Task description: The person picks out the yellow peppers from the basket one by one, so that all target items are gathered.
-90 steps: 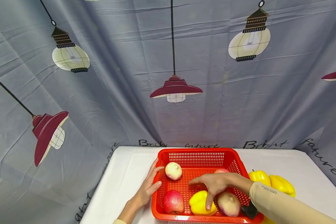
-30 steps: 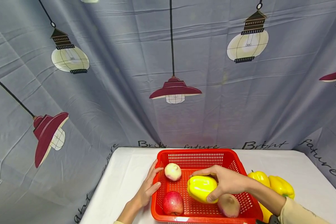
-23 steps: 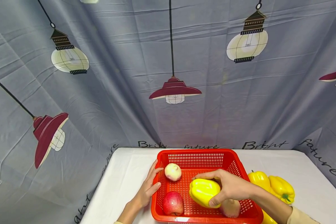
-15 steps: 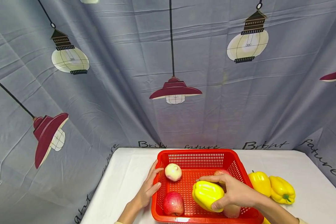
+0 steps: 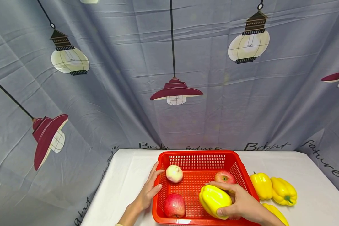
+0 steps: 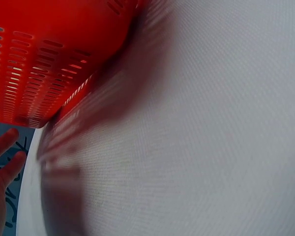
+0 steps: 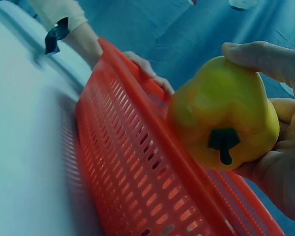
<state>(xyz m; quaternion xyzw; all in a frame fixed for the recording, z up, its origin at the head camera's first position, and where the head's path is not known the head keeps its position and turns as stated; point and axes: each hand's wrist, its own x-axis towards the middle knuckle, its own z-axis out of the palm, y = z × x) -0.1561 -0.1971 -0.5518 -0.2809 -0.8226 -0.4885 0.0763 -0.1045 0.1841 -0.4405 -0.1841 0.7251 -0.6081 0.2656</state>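
My right hand [image 5: 241,201] grips a yellow bell pepper [image 5: 214,201] over the front right of the red plastic basket [image 5: 197,153]. In the right wrist view the pepper's green stem [image 7: 225,142] faces the camera, with the thumb on one side and fingers behind it. My left hand [image 5: 147,191] rests against the basket's left rim, fingers extended and thumb spread. Inside the basket are a red apple [image 5: 174,205] at front left, another apple [image 5: 224,177] at back right, and a pale round turnip-like vegetable [image 5: 174,173] at back left. A second pale one is mostly hidden behind my right hand.
Several yellow bell peppers [image 5: 283,191] lie on the white table [image 5: 308,194] to the right of the basket, one near my right wrist. Behind the table hangs a grey curtain [image 5: 115,94] printed with lamps.
My right hand has taken hold of the yellow bell pepper, lifted it from the basket floor and moved it rightward. The back-right apple shows more. My left hand stays at the rim.
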